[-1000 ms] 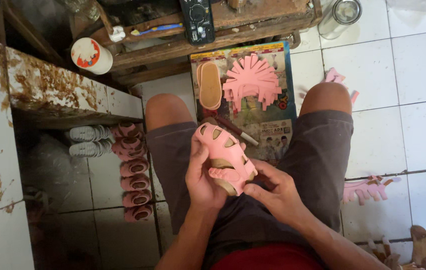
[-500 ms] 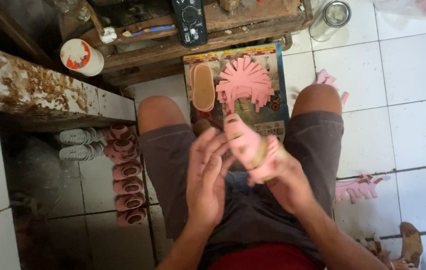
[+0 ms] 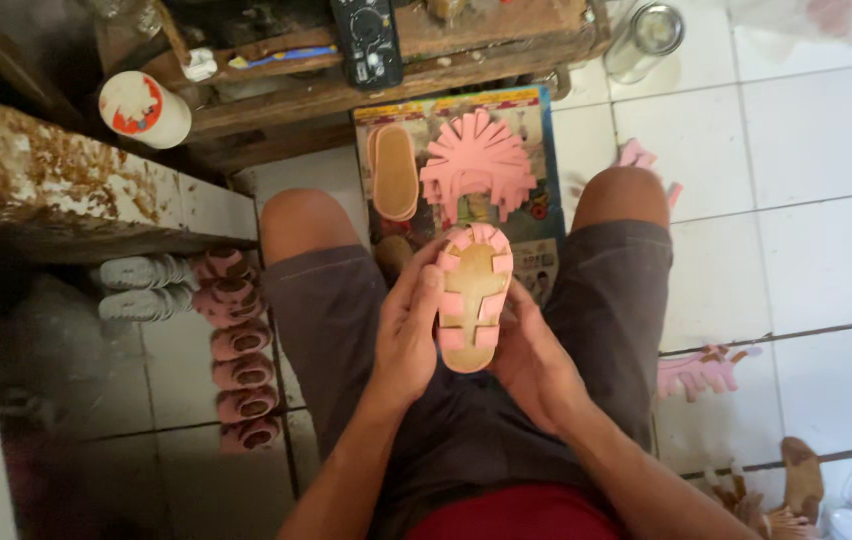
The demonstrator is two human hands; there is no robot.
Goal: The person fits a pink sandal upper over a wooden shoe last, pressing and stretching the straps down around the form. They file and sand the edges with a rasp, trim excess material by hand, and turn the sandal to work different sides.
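The right hand [image 3: 526,350] is mostly hidden behind the pink sandal [image 3: 473,295], so only its palm edge and wrist show; its fingers cannot be seen, though it plainly cups the sandal from behind. The upper side of the sandal faces away and cannot be made out. At the top edge, the things on the wooden bench [image 3: 386,75] are cut off and dim.

The sandal is a small child's shoe held sole up over the person's lap, between the knees, toe pointing away. Its sole is tan in the middle with a raised cross shape, ringed by blocky pink tread lugs.

The left hand [image 3: 408,335] is closed on the sandal's left edge, fingers curled along the side and thumb pressed near the heel.

On the floor past the knees lie a tan insole [image 3: 395,172] and a fan-shaped pink cut upper [image 3: 478,160] on a printed sheet. A row of finished pink sandals [image 3: 238,350] lies to the left.
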